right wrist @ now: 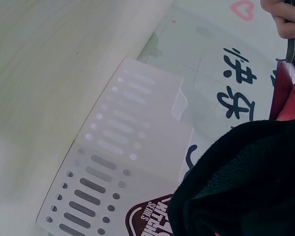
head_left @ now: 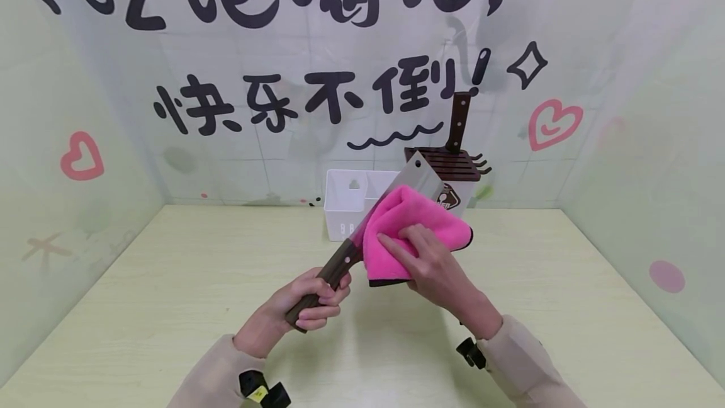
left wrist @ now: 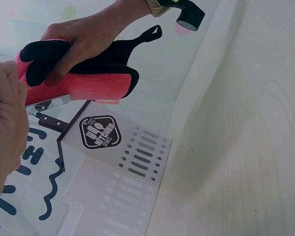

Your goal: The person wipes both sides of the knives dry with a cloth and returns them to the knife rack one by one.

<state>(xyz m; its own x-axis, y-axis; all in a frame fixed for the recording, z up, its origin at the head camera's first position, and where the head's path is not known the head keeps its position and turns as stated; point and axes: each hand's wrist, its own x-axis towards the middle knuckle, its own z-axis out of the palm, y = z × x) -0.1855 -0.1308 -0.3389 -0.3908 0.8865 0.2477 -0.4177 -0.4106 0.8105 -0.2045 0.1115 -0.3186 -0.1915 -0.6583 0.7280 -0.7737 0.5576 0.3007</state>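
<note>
My left hand (head_left: 310, 301) grips the dark wooden handle of a cleaver (head_left: 409, 175), its broad blade tilted up to the right over the table. A pink cloth (head_left: 433, 209) with black edging lies over the blade, and my right hand (head_left: 436, 272) holds it there. In the left wrist view, the cloth (left wrist: 101, 86) shows its black underside and a hanging loop, with the thumb and fingers of my right hand (left wrist: 88, 39) around it. Black fabric (right wrist: 236, 182) covers much of the right wrist view. The cloth hides part of the blade.
Behind the cleaver stands a white knife holder (head_left: 466, 197) with a brown slotted top, where another brown-handled blade (head_left: 459, 121) stands upright. To its left is a white divided caddy (head_left: 342, 197). A pale wooden table (head_left: 198, 257) lies beneath, with printed walls on three sides.
</note>
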